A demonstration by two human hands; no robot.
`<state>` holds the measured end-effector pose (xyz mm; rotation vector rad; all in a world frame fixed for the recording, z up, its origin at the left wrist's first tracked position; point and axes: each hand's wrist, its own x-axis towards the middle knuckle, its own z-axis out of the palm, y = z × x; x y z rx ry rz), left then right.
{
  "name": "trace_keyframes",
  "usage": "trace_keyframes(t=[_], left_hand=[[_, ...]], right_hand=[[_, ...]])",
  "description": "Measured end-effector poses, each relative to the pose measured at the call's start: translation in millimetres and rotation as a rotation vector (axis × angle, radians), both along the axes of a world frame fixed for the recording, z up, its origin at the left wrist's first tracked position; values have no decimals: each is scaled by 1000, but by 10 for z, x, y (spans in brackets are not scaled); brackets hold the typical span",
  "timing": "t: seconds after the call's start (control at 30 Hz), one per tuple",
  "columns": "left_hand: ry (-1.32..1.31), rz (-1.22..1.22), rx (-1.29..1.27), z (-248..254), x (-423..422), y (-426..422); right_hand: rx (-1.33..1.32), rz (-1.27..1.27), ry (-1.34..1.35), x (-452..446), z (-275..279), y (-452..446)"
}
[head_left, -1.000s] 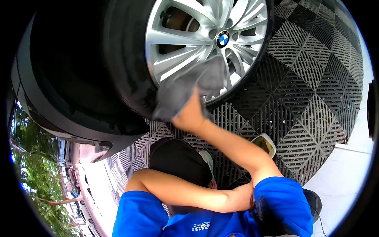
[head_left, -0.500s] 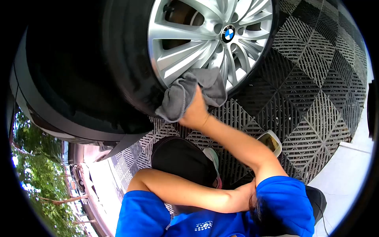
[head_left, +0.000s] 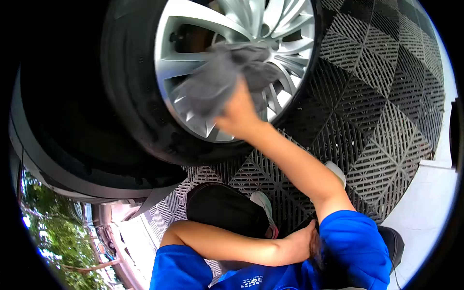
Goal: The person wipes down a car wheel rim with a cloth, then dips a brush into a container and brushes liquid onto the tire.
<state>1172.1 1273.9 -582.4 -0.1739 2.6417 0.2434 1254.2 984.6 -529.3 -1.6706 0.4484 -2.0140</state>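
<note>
My right hand (head_left: 239, 111) is closed on a grey cloth (head_left: 208, 84) and presses it against the spokes of a silver alloy wheel (head_left: 181, 67). The cloth is bunched, smeared by motion, and hides the wheel's hub badge. Around the wheel runs a black tyre (head_left: 123, 82). My left forearm lies across my lap, and my left hand (head_left: 300, 242) rests by my right upper arm. Its fingers are mostly hidden by the arm and dark hair.
Black and grey slatted floor tiles (head_left: 382, 150) spread under the wheel and to the right. A small pale container (head_left: 335, 170) is partly hidden behind my right forearm. The car's dark bodywork (head_left: 82, 181) curves at the left. My bent knee (head_left: 224, 205) and shoe (head_left: 263, 205) are below.
My right hand has moved the cloth up and left, from the wheel's lower edge onto the spokes and hub. The wheel sits further left in view. My left hand stays put.
</note>
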Motion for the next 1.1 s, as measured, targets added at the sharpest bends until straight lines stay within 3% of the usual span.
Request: trace_keyframes(t=[0.07, 0.17, 0.2, 0.23, 0.3, 0.33, 0.4, 0.43, 0.5, 0.53, 0.6, 0.63, 0.67, 0.73, 0.77, 0.8, 0.83, 0.87, 1.0, 1.1], left_hand=[[206, -89, -227, -176, -42, 120], [-235, -773, -1625, -301, -141, 184], [-241, -771, -1626, -97, -171, -5], [-207, -1186, -1539, 297, -233, -330], [-167, -1588, -1392, 394, -192, -384], [-117, -962, -1297, 167, -85, -196], [-65, -360, -1131, 309, -127, -268], [-87, -1019, -1507, 424, -219, -377], [-96, -1724, -1809, 570, -235, -436], [-141, -1837, -2071, 557, -179, -391], [-197, -1935, -2333, 445, -110, -279], [-194, -1711, -2182, 312, -126, -175], [-191, -1493, -2032, 146, -169, -65], [-170, -1080, -1727, -142, -274, 107], [-148, -886, -1562, -196, -300, 183], [-267, -686, -2051, -161, -254, 238], [-575, -458, -2503, -117, -208, 287], [-587, -499, -2513, -83, -218, 309], [-508, -599, -2480, -21, -241, 285], [-445, -648, -2468, -9, -228, 211]], right_hand=[[-158, -47, 171, 9, 215, 65], [-135, -30, 335, -185, -23, -302], [-89, -171, 407, -241, -214, -436], [28, -68, 150, -278, -190, -422], [-21, -149, 366, -307, -334, -443], [-21, -140, 366, -258, -383, -441], [-23, -249, 204, -214, -422, -402], [-17, -251, 203, -154, -524, -396], [133, -211, -2, -61, -737, -386], [194, -238, -53, -69, -785, -376], [255, -152, -90, -69, -787, -335], [315, -71, -124, -57, -780, -302], [334, -150, -162, -8, -669, -121], [399, -35, -105, 364, -1048, 54], [426, 88, -163, 433, -984, 311], [457, 206, -224, 503, -920, 569], [466, 304, -259, 471, -857, 740], [480, 400, -295, 437, -789, 912], [138, -156, 440, 395, -808, 1222], [68, -32, 508, 281, -1100, 730]])
